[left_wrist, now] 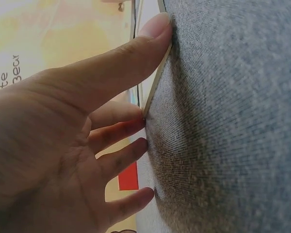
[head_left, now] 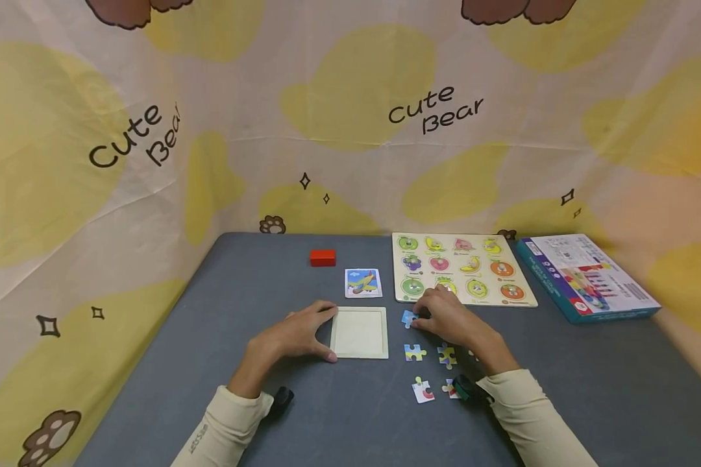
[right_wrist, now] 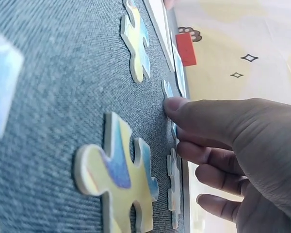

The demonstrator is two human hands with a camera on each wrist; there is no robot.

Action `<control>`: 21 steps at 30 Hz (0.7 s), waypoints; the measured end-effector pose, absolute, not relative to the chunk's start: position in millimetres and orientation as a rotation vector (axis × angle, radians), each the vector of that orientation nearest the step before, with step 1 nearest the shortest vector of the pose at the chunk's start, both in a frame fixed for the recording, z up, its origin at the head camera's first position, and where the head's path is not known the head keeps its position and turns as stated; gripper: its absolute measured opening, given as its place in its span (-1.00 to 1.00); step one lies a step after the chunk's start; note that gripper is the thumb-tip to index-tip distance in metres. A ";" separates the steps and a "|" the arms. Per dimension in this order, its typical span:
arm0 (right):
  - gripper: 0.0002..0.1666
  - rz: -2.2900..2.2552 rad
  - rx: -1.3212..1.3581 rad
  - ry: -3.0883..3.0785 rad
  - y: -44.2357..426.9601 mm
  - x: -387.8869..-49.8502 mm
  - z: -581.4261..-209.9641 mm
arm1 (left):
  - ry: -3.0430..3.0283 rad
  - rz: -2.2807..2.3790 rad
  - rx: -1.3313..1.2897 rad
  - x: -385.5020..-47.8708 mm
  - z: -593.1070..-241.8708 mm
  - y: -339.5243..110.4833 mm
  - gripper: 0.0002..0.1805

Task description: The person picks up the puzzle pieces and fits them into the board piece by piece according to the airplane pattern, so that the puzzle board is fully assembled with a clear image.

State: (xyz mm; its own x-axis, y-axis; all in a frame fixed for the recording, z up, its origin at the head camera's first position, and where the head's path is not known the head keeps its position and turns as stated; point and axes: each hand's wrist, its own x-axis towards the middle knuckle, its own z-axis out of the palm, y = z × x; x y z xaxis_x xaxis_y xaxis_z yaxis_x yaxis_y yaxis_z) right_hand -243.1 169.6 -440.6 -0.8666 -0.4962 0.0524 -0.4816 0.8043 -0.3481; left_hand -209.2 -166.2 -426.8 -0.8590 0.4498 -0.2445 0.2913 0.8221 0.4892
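My left hand [head_left: 298, 329] holds the left side of a pale square puzzle tray [head_left: 359, 333], thumb at the near corner and fingers at the far one. In the left wrist view the thumb lies over the tray's thin edge [left_wrist: 157, 73]. To the tray's right, my right hand [head_left: 452, 316] pinches a blue jigsaw piece [head_left: 408, 318] between thumb and fingers, low over the table; the fingers partly cover it. Closer to me lie loose pieces: a blue-yellow one [head_left: 415, 352], a yellow one [head_left: 446, 355], and a white-and-red one [head_left: 422, 391]. The right wrist and its camera partly hide others.
Beyond the tray is an airplane picture card [head_left: 363, 283], with a red block [head_left: 323, 258] farther back. A fruit picture board [head_left: 466, 269] lies behind my right hand. Right of it sits a flat box [head_left: 590, 279]. A patterned cloth [head_left: 350, 117] hangs along the table's back edge.
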 end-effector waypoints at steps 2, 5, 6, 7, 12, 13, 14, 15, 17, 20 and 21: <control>-0.76 -0.577 -0.794 2.935 170.0 -243.0 -441.0 | 2.652 0.622 0.558 -209.6 -426.6 -165.6 0.09; -0.77 -0.624 -0.808 2.914 168.8 -242.2 -441.0 | 2.651 0.606 0.553 -210.0 -426.4 -165.2 0.09; -0.77 -0.636 -0.821 2.908 167.8 -241.8 -440.9 | 2.650 0.602 0.550 -210.1 -426.4 -165.2 0.09; -0.77 -0.647 -0.837 2.902 166.4 -241.4 -440.7 | 2.648 0.598 0.548 -210.2 -426.2 -165.2 0.09; -0.77 -0.657 -0.950 2.901 154.4 -239.9 -438.5 | 2.643 0.588 0.527 -210.0 -424.8 -166.3 0.07; -0.77 -0.653 -0.976 2.903 151.0 -239.8 -437.8 | 2.642 0.588 0.521 -209.8 -424.6 -166.5 0.06; -0.77 -0.649 -1.000 2.907 147.5 -239.6 -437.0 | 2.642 0.589 0.517 -209.7 -424.5 -166.7 0.05; -0.76 -0.649 -1.022 2.906 143.9 -239.7 -436.4 | 2.644 0.589 0.513 -209.6 -424.2 -166.9 0.05; -0.75 -0.636 -1.066 2.911 136.4 -239.5 -435.2 | 2.641 0.593 0.513 -209.3 -423.8 -166.9 0.04; -0.74 -0.636 -1.089 2.899 125.2 -239.5 -433.7 | 2.638 0.599 0.522 -209.1 -423.1 -166.5 0.03; -0.73 -0.629 -1.096 2.894 121.7 -240.1 -433.7 | 2.637 0.602 0.525 -209.0 -422.9 -166.4 0.03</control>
